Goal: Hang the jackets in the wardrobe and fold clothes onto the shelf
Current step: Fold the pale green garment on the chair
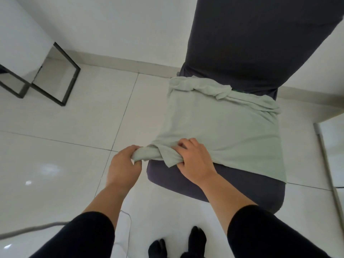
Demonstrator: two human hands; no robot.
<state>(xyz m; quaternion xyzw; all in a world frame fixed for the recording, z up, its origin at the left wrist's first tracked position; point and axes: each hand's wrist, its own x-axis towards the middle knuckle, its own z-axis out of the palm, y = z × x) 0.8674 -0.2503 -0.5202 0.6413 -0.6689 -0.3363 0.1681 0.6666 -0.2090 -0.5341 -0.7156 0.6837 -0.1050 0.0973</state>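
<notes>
A pale green garment (219,125) lies spread over the seat of a dark grey chair (249,185), bunched into folds along the chair's back. My left hand (123,162) grips a rolled corner of the garment just off the seat's near left edge. My right hand (193,157) holds the same bunched hem beside it, fingers curled into the cloth and thumb under it. No wardrobe, shelf or jacket is in view.
The chair's tall dark backrest (260,40) rises at the far right. A black metal frame (55,75) of a white furniture piece stands at the left on the glossy tiled floor. A grey pole (329,164) leans at the right edge. My feet (176,243) show below.
</notes>
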